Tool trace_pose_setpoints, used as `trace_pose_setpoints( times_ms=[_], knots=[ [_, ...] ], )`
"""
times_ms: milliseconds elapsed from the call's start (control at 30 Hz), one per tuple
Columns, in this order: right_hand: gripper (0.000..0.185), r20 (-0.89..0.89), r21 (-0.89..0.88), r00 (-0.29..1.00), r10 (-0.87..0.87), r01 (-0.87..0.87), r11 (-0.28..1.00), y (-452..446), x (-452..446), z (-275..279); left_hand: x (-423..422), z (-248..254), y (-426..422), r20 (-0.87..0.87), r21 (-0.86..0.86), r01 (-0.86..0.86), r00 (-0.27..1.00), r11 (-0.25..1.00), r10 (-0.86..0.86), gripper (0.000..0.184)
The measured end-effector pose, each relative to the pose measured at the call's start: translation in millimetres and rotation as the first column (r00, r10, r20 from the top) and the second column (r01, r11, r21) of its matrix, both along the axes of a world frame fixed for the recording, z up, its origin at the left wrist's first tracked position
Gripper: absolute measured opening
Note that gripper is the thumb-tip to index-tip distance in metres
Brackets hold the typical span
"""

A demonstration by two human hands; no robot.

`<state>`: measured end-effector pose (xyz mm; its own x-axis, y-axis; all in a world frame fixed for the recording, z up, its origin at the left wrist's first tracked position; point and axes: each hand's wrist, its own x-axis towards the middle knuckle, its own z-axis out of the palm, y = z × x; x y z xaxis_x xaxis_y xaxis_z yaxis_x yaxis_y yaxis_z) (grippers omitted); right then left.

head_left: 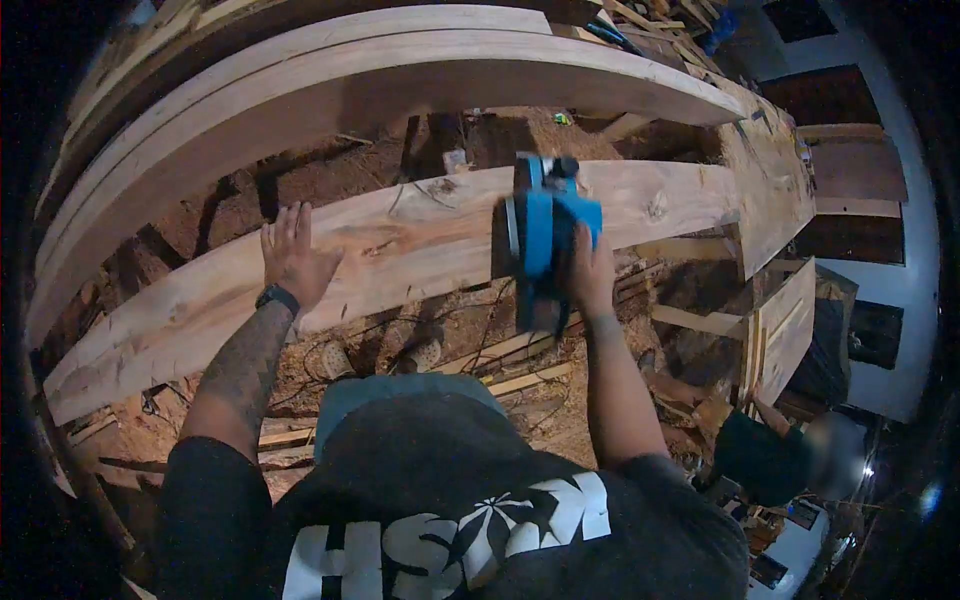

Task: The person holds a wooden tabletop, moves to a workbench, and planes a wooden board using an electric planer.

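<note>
A long, pale wooden board (400, 240) runs across the view below a thicker stack of boards. My left hand (300, 265) lies on it with the fingers stretched out, holding nothing, a dark band at the wrist. Closed around the rear of a blue handheld power tool (548, 235) is my right hand (594, 265). The tool looks like a belt sander or a planer; which one I cannot tell. It sits across the board, right of the middle, with a black knob at its far end. Its underside is hidden.
Thick planks (400, 75) curve along the far side. A plywood panel (775, 185) stands at the board's right end. Wood strips (530, 380) and shavings litter the ground below. Another person (765, 455) is at lower right, near an upright panel (785, 325).
</note>
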<state>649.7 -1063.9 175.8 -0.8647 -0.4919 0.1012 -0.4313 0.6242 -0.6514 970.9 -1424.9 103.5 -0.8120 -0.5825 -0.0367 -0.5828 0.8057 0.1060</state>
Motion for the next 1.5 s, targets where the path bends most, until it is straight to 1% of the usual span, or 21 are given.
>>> trace_pose_setpoints(
  times_ms=[33,67,133,167,233,267,367,500,567,633,667,733,800,900,967,1167,1200,1300,1400,1467,1500],
  knots=[
    [0.059,0.073,0.038,0.995,-0.061,0.058,0.998,-26,-19,13,-2,-1,0,0.055,0.006,-0.022,0.998,1.000,0.021,0.096],
    [0.061,-0.016,0.082,1.000,-0.015,0.016,0.996,-43,-51,-2,-2,1,1,0.062,0.023,-0.024,0.998,0.999,0.022,0.096],
    [0.056,0.011,0.129,1.000,0.020,-0.022,0.991,-61,-84,-10,-3,7,0,0.075,0.053,-0.033,0.997,0.998,0.029,0.096],
    [0.050,0.131,0.134,0.991,-0.004,-0.014,0.991,-65,-87,-1,-2,10,2,0.080,0.057,-0.044,0.996,0.997,0.040,0.097],
    [0.054,0.140,0.120,0.990,0.029,-0.046,0.992,-50,-76,8,-7,13,2,0.088,0.076,-0.062,0.995,0.995,0.055,0.098],
    [0.065,0.027,0.107,0.995,0.096,-0.098,0.989,-25,-55,12,-8,12,1,0.087,0.072,-0.052,0.995,0.996,0.045,0.098],
    [0.040,-0.131,0.116,0.976,0.173,-0.159,0.980,67,1,-13,-4,7,0,0.083,0.074,-0.041,0.996,0.996,0.035,0.098],
    [0.046,0.290,0.051,0.951,-0.106,0.096,0.994,102,31,-9,-5,11,-1,0.069,0.090,-0.044,0.997,0.995,0.037,0.098],
    [0.058,0.133,0.015,0.989,-0.068,0.066,0.998,59,20,18,-7,13,-2,0.067,0.096,-0.044,0.997,0.994,0.038,0.097],
    [0.062,0.105,0.076,0.991,-0.078,0.070,0.995,36,-29,-8,-8,16,0,0.079,0.095,-0.049,0.996,0.994,0.041,0.096],
    [0.063,-0.036,0.089,0.999,-0.040,0.043,0.995,17,-49,-14,-9,15,0,0.101,0.080,-0.049,0.994,0.996,0.041,0.095],
    [0.053,-0.001,0.106,0.999,-0.036,0.036,0.994,-19,-97,-13,-8,9,2,0.136,0.050,-0.047,0.990,0.998,0.040,0.094],
    [0.045,0.053,0.149,0.998,0.028,-0.035,0.988,-16,-117,-13,-4,9,6,0.095,0.055,-0.044,0.995,0.998,0.039,0.093],
    [0.048,-0.223,0.255,0.957,0.185,-0.126,0.959,18,-109,-20,-5,6,0,0.076,0.030,-0.028,0.997,0.999,0.026,0.093],
    [0.059,-0.247,0.195,0.960,0.135,-0.088,0.977,70,-60,-14,-5,-1,-1,0.063,0.028,-0.033,0.998,0.999,0.031,0.095],
    [0.056,0.157,0.027,0.986,-0.048,0.044,0.999,92,-14,28,-7,2,1,0.088,0.022,-0.037,0.995,0.999,0.035,0.095],
    [0.058,-0.017,0.046,0.999,0.029,-0.028,0.999,86,-36,16,-7,-1,0,0.065,0.014,-0.032,0.997,0.999,0.031,0.094],
    [0.065,-0.205,0.104,0.978,0.023,-0.001,0.995,28,-103,-6,-4,1,2,0.070,-0.007,-0.018,0.997,1.000,0.018,0.092],
    [0.068,-0.138,0.133,0.989,-0.046,0.065,0.989,-34,-137,16,-2,-5,3,0.017,-0.017,-0.003,1.000,1.000,0.003,0.089],
    [0.064,0.086,0.117,0.989,-0.119,0.108,0.987,-29,-160,-16,1,-8,-1,-0.005,-0.022,0.003,1.000,1.000,-0.003,0.088],
    [0.061,0.040,0.112,0.996,-0.084,0.079,0.991,-20,-153,-22,2,-11,-2,-0.006,-0.019,0.002,1.000,1.000,-0.002,0.088]
  ],
)
